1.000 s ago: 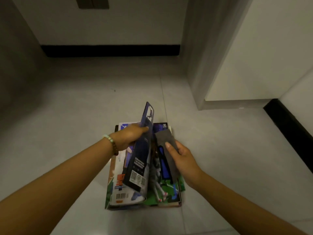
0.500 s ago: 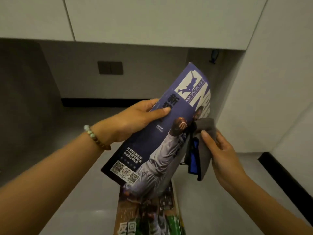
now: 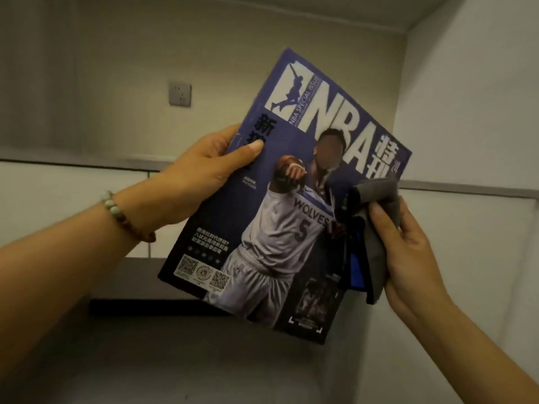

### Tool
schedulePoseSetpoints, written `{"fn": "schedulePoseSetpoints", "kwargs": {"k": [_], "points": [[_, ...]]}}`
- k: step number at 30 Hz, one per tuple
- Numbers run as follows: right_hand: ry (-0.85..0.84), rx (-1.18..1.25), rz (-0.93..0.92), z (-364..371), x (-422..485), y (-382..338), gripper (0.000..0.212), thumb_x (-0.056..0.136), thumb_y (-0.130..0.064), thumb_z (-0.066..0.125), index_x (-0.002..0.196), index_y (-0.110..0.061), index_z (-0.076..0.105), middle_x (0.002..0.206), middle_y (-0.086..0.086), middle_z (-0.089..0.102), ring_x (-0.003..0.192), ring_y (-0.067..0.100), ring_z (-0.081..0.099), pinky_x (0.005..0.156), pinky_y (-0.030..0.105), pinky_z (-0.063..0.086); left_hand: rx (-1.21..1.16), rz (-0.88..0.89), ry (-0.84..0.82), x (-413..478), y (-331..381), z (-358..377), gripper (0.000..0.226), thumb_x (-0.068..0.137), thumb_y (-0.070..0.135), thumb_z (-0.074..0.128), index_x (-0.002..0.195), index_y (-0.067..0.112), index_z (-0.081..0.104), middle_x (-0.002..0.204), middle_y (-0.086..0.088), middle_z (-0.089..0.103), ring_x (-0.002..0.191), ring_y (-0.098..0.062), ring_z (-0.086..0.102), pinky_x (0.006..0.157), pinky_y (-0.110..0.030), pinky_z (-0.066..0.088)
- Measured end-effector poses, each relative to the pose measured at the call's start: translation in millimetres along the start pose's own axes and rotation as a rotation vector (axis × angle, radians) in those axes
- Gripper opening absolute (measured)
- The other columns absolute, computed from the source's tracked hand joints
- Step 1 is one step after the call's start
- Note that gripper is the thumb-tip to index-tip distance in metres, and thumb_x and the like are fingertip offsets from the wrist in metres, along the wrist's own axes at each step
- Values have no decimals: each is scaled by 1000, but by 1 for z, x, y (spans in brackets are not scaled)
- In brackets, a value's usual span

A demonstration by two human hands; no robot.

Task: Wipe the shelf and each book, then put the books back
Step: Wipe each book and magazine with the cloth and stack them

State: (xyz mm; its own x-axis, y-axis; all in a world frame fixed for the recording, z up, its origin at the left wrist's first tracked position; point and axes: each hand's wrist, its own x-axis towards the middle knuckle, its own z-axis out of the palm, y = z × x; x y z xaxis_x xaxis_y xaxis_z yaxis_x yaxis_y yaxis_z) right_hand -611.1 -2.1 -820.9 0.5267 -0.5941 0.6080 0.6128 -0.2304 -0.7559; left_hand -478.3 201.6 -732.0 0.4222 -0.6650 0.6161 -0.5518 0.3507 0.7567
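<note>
Grey wall [image 3: 122, 59]; magazine [image 3: 291, 205], right edge behind cloth [image 3: 379, 193].

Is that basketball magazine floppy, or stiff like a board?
Probably a bit floppy: the magazine is thin, though held by one edge in the left hand it looks fairly flat. Its cover looks smooth, so it may be slippery. Likely light: one hand holds it up.

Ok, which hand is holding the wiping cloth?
The right hand grips the grey cloth. The left hand, the one wearing the bead bracelet, holds the NBA magazine instead.
</note>
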Motion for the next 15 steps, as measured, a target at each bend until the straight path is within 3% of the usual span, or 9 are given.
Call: {"fn": "schedulePoseSetpoints", "kwargs": {"k": [3,8,11,15], "points": [[-98,174,114,21,28,-12,56,61,-40,69,115,-24,63,111,5,70,98,20,69,76,31,59,-38,51,142,21,12,-29,23,97,22,45,116,25,58,103,5,72,88,-12,69,71,-23,57],[-246,103,190,58,54,-21,45,66,-36,69,106,-16,66,95,8,73,84,19,70,68,26,58,-57,41,347,53,23,-69,29,98,24,47,123,14,57,102,-2,71,78,-11,70,65,-23,57],[-167,-21,168,81,77,-30,18,77,-27,69,92,-17,69,78,3,73,66,12,68,57,22,56,-46,-17,420,72,19,-91,27,98,24,47,122,15,57,101,-1,70,72,-9,69,59,-21,55],[-22,-153,111,106,118,-23,14,78,-25,76,79,-13,70,69,3,70,60,14,63,58,26,55,138,-106,465,96,6,-102,30,95,23,54,123,17,49,117,-7,64,78,-10,63,61,-22,52]]}}
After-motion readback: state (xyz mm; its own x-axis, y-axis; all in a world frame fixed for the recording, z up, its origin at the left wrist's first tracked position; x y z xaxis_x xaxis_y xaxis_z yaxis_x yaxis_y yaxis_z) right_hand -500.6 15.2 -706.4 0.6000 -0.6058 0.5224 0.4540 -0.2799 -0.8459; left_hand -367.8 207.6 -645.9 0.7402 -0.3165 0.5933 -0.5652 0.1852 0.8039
